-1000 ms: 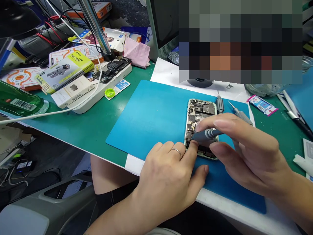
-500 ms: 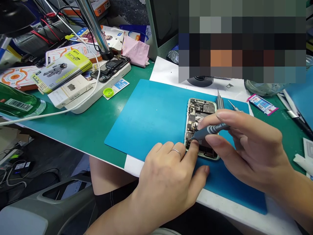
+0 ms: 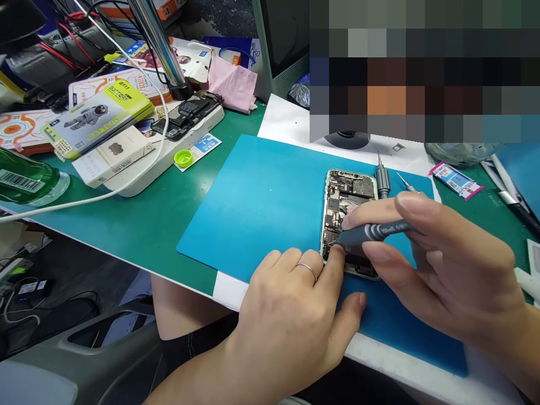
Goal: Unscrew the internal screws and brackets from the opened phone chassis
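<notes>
An opened smartphone (image 3: 333, 205) with bare inner parts lies on the blue mat (image 3: 244, 208). My right hand (image 3: 455, 264) grips a small grey screwdriver (image 3: 358, 236) between thumb and fingers, slanted so that its tip reaches the phone's lower left part. My left hand (image 3: 295, 315), with a ring on one finger, rests palm down at the mat's near edge. Its index fingertip touches the phone's lower left beside the screwdriver tip, and the thumb stands apart. Beyond the phone, a second screwdriver (image 3: 382, 180) and another pointed tool (image 3: 404, 181) are partly covered by my right hand.
At the left stand a green bottle (image 3: 25, 179), a battery box (image 3: 99, 119), a white power strip (image 3: 130, 183) and another opened phone (image 3: 188, 115). A white cable (image 3: 84, 198) crosses there. A lime-green cap (image 3: 184, 158) and tweezers (image 3: 512, 197) lie on the table.
The view has shifted slightly. My right hand and the screwdriver have moved a little to the right, the handle now lying flatter. My left hand keeps its place at the phone.
</notes>
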The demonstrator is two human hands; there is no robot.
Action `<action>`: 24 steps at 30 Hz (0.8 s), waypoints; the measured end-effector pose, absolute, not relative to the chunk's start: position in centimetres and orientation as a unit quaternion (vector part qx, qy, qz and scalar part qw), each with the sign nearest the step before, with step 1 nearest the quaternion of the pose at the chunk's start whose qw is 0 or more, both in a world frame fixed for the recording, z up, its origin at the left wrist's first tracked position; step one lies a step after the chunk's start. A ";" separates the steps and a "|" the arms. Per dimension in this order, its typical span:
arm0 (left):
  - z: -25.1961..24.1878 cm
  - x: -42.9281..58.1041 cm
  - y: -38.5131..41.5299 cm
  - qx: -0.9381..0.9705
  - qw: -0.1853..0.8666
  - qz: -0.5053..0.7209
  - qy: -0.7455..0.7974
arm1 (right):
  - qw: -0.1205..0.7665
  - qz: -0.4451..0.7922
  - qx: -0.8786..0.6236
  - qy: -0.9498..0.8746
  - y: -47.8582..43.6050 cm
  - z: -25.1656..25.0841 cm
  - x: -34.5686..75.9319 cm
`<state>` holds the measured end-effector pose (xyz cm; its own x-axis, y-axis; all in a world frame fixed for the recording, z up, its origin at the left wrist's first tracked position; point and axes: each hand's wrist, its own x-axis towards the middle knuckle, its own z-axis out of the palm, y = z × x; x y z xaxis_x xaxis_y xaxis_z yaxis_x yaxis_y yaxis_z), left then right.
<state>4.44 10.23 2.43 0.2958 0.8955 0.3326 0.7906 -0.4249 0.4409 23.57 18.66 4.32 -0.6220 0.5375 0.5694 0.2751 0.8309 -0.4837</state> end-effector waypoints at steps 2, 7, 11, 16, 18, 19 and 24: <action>2.5 4.4 10.2 0.801 0.102 0.273 0.523 | 0.378 0.164 -0.242 -0.878 18.6 4.1 23.7; 2.2 4.6 10.1 0.799 0.095 0.295 0.516 | 0.406 0.155 -0.262 -0.861 18.8 4.0 23.6; 1.7 5.0 10.2 0.787 0.075 0.322 0.520 | 0.395 0.141 -0.255 -0.871 18.9 4.3 23.3; 1.3 5.3 10.1 0.793 0.056 0.321 0.515 | 0.413 0.116 -0.247 -0.869 18.3 4.4 23.1; 1.2 5.2 10.1 0.800 0.044 0.315 0.509 | 0.415 0.117 -0.239 -0.870 18.2 4.4 23.1; 1.2 5.2 10.1 0.803 0.036 0.312 0.506 | 0.415 0.118 -0.229 -0.872 18.3 4.4 23.1; 0.7 4.6 10.3 0.831 -0.009 0.297 0.470 | 0.409 0.132 -0.200 -0.881 18.6 4.5 22.9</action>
